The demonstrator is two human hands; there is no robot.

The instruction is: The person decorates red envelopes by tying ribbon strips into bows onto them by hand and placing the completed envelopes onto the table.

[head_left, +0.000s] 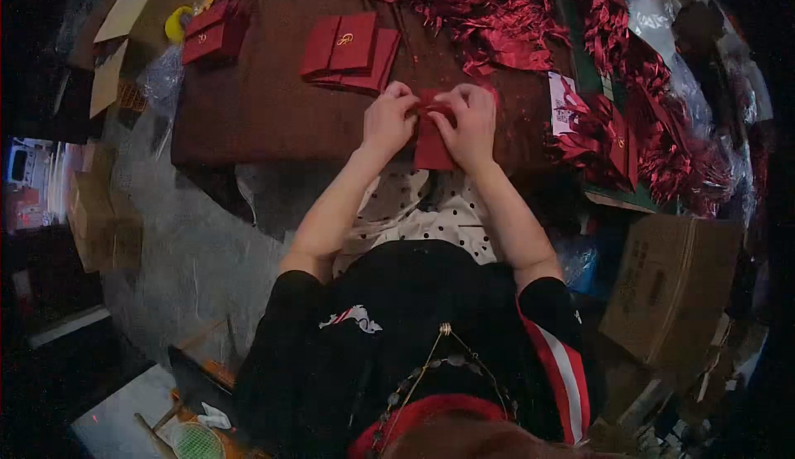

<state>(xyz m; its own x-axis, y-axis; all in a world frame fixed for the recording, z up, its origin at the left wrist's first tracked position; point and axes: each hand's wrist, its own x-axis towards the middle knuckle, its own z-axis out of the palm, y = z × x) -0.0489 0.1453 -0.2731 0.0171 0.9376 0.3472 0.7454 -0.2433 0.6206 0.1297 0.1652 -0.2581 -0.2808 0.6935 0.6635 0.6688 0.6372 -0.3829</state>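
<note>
At the near edge of the brown-covered table, a red pouch (pixel 433 146) lies between my hands, its lower part hanging toward me. My left hand (pixel 391 118) pinches the upper left side of it. On its upper right side, my right hand (pixel 469 124) is closed with thumb and fingers on the red fabric. Exactly what the fingertips grip is too small to tell. Just beyond my left hand sits a stack of red pouches (pixel 351 48) with a gold emblem on the top one.
The brown table (pixel 265 111) also carries red pouches (pixel 217 35) at the left and a heap of shiny red ribbons (pixel 489 12) at the back. More ribbons lie at the right. Cardboard boxes (pixel 671 289) stand at the lower right and far left.
</note>
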